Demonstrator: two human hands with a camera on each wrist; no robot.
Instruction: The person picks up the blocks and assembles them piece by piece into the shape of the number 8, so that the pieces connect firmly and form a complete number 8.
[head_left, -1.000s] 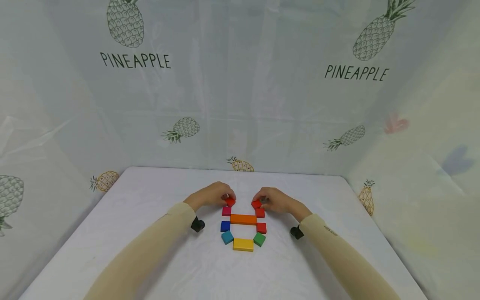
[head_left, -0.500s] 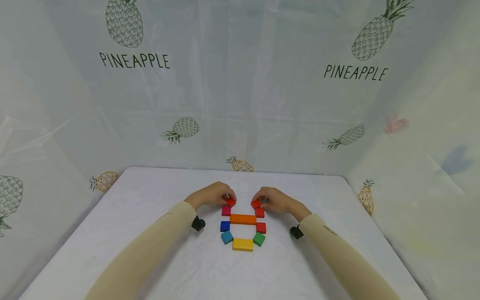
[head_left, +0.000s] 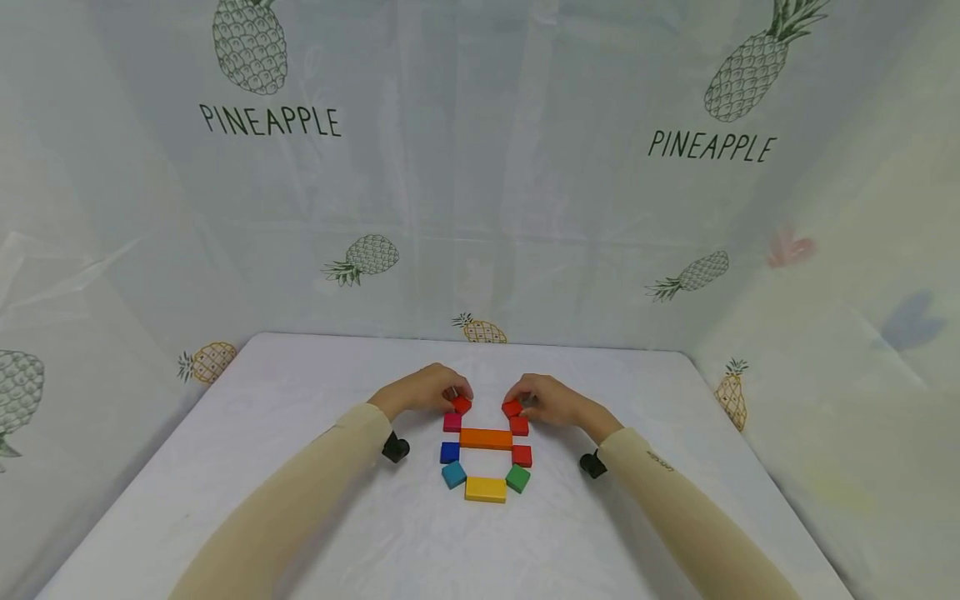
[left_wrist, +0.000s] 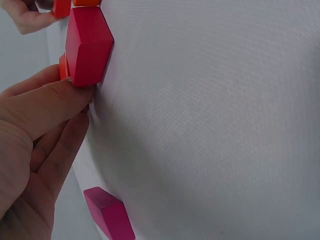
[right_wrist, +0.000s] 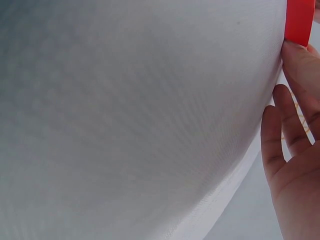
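In the head view my left hand pinches a small red block at the far left end of a block outline. A crimson block stands just in front of it; my left thumb lies right against that block's end in the left wrist view. My right hand pinches another red block at the far right end, touching or almost touching the red block in front of it. The right wrist view shows the right hand, its other fingers loosely spread near the tabletop.
An orange bar spans the outline. Nearer stand blue, red, teal and green blocks, with a yellow bar nearest. A magenta block lies apart near the left hand. White cloth covers the table.
The red block in my left hand has shifted very slightly toward the right and nearer. My right hand and the other blocks hold their places.
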